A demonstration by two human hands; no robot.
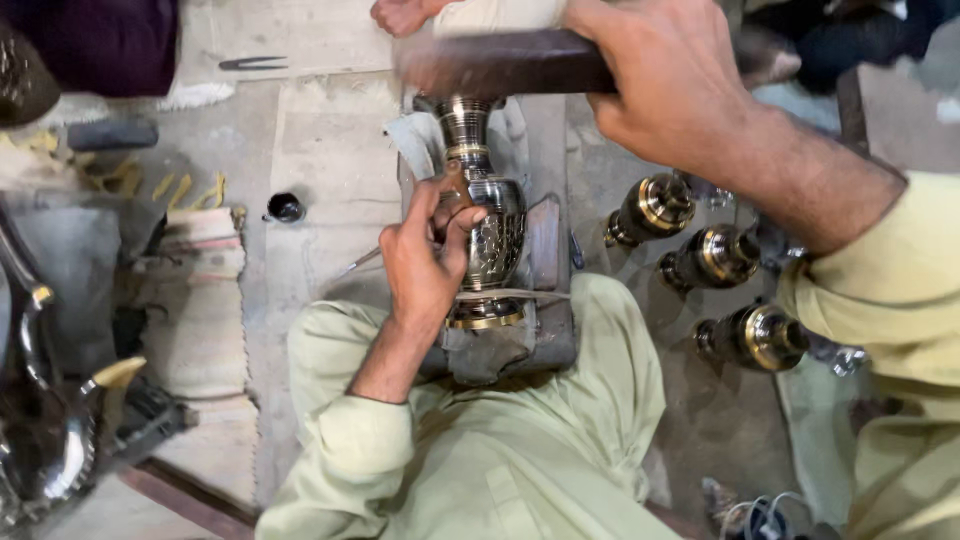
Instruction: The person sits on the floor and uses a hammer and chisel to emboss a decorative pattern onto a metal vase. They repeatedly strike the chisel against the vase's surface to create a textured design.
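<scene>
So I'm standing here watching this person work on a metal vase (487,215) that's lying on its side across a padded block (520,340) in their lap, mouth pointing away from them and the gold-coloured foot close to the knees. The left hand (425,262) is pinching a small chisel-like tool (457,192) against the vase's shoulder, fingers curled tight around it and resting on the belly of the vase to steady things. The right hand (672,85) is up high, fist clenched around a dark wooden mallet (505,65) that's blurred, so it looks mid-swing just above the neck. From what I can see, the belly already carries a patch of fine dotted or cut pattern, while the neck and upper shoulder look plain and shiny, so my guess is the engraving is partly done with a fair bit of surface left. Off to the right on the floor there are three similar vases (715,258) lying in a row, gold bands showing; I can't tell from here whether those are finished or waiting their turn. A little dark cup (286,207) sits on the concrete floor to the left, next to a stack of folded cloth (200,300).
</scene>
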